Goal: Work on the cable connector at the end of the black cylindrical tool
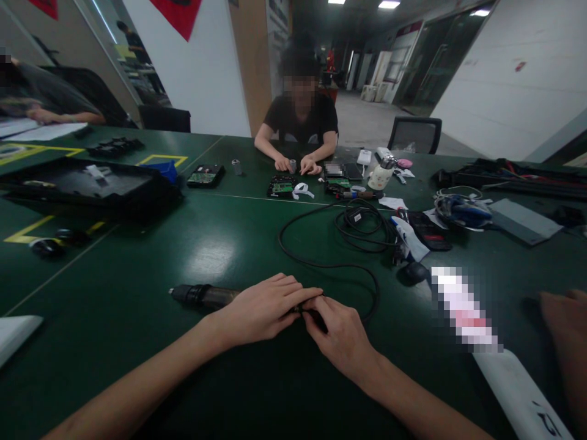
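Observation:
An electric screwdriver (197, 296) lies on the green table in front of me, its bit end to the left. My left hand (268, 305) is closed over the rear part of its body and hides most of that end. Just to the right, my right hand (337, 330) pinches at the screwdriver's tail, thumb and fingers meeting the left fingertips. A black cable (373, 284) runs from behind my right hand and loops up the table. The small part between the fingers is mostly covered; it looks like the cable's plug, but I cannot make it out clearly.
Across the table (220, 244) a person in a dark shirt handles a small cylinder (292, 165) near circuit-board units (282, 186). A black tray (92, 183) stands left. Right lie a coiled cable, a mouse (415, 273), a bottle (380, 174) and a white device (518, 385). Another hand (568, 318) enters far right.

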`<state>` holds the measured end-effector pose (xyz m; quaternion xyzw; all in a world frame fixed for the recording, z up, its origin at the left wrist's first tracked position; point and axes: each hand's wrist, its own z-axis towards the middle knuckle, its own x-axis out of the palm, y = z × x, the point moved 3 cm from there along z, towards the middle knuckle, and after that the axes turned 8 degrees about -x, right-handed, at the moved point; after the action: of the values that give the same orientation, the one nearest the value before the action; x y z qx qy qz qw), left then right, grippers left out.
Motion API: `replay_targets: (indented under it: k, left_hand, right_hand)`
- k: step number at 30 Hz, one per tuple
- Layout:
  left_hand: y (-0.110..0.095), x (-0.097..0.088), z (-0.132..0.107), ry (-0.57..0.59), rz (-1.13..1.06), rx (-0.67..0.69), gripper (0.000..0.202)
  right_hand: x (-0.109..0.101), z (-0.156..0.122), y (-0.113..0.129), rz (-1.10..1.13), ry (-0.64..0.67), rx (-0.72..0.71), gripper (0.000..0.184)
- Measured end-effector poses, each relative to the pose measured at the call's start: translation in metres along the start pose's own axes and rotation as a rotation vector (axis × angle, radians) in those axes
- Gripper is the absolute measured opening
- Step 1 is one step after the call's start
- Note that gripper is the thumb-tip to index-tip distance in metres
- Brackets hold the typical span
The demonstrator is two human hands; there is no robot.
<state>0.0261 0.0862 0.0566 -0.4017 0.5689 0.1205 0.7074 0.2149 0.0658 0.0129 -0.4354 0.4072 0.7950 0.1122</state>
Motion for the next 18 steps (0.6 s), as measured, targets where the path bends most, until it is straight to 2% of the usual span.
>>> replay_targets:
  k: [5,10,15,18]
  left_hand:
    - [-0.0014,-0.0017,-0.0007,0.01,-0.029,0.019,0.066]
    - [0.0005,-0.0002,-0.0003,0.001,-0.007,-0.009,0.059]
    - [0.0,-0.0014,-0.0009,0.001,-0.044,0.013,0.066]
    - [0.0004,-0.0014,-0.0007,-0.004,-0.023,0.004,0.058]
  right_hand:
    - [-0.0001,-0.0001,0.0005,0.005,-0.005,-0.008,0.008]
    - [-0.0014,0.0,0.0007,-0.018,0.003,-0.002,0.007]
    - [-0.0023,0.0005,0.0015,-0.018,-0.01,-0.01,0.01]
    - [-0.0017,0.0006,0.0016,-0.023,-0.011,-0.015,0.01]
